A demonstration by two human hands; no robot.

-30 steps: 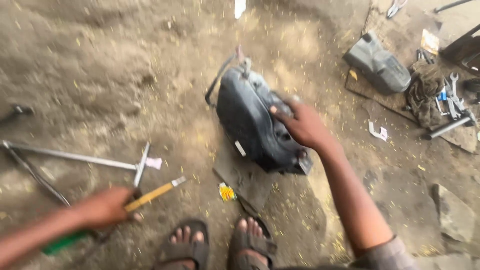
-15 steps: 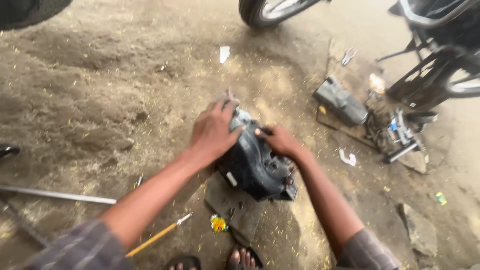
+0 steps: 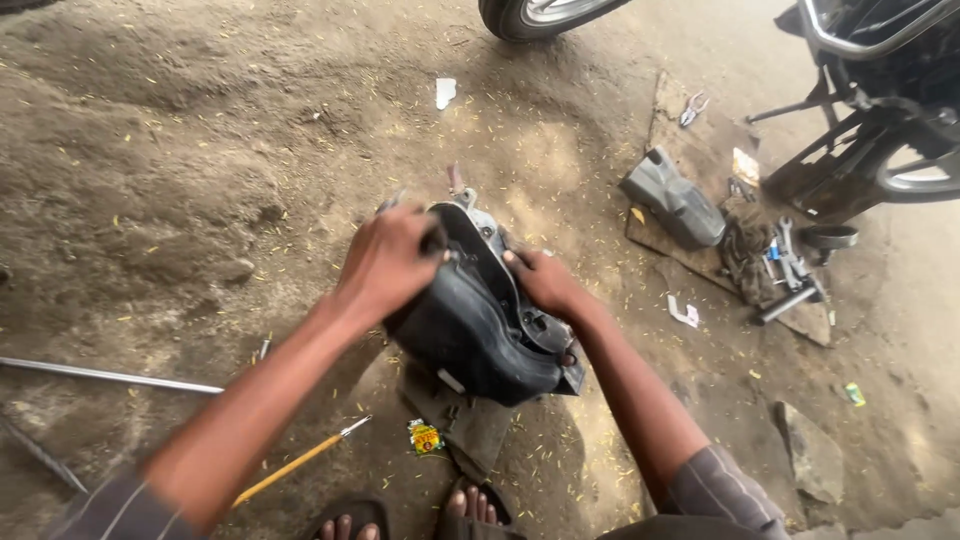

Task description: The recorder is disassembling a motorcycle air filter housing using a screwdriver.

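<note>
A black plastic motorcycle housing (image 3: 480,320) with a grey metal part at its top rests on the dirt ground in front of me. My left hand (image 3: 388,262) grips its upper left edge, fingers curled over the rim. My right hand (image 3: 545,283) holds its right side, thumb against the inner edge. A dark rag (image 3: 465,425) lies under the housing. A yellow-handled screwdriver (image 3: 300,462) lies on the ground by my left forearm.
A long metal rod (image 3: 110,376) lies at left. A grey plastic part (image 3: 675,197), spanners and small tools (image 3: 785,270) sit on a board at right. A motorcycle (image 3: 880,110) stands at upper right, a wheel (image 3: 540,15) at top. A stone (image 3: 812,452) lies lower right.
My left hand left the screwdriver on the ground and came up onto the housing's left edge. My view tilted up, bringing the motorcycle into sight.
</note>
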